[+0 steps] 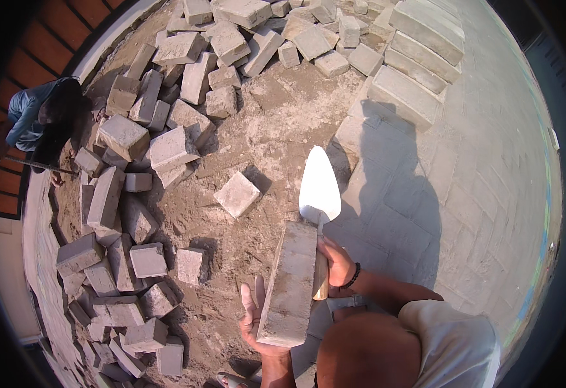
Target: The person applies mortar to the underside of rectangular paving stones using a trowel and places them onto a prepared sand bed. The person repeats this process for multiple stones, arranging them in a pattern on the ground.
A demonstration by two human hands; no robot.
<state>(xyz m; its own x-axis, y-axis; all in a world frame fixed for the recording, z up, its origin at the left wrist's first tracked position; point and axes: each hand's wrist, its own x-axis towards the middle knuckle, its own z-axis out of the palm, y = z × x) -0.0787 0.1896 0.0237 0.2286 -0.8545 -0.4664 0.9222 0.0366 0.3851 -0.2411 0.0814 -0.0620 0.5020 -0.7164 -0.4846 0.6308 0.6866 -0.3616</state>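
We hold a grey rectangular concrete paving block (289, 284) in front of us, above the sandy ground, and our left hand (255, 317) carries it from below and from its left side, with the palm open against the long face and the fingers spread around the lower end. We judge this block as heavy and fully stiff; its surface looks rough and dusty, so it should not slip easily, but the edges can chip if it falls. The best place to take it seems to be under the middle of its length, where the weight is balanced, or with both hands at the two ends. Our right hand (336, 262) is closed around the wooden handle of a steel pointed trowel (319, 187), which touches the right side of the block; the bright blade stands up beyond the top end of the block and is thin, smooth and hard. To the left lies a loose heap of similar grey blocks (128, 194), tumbled at many angles on brown sand (276, 116). One single block (236, 193) lies alone on the sand near the trowel tip. On the right we see finished grey paving (477, 181), flat and tight, and a row of long pale kerb stones (419, 58). A person in a blue shirt (28, 116) crouches at the far left.
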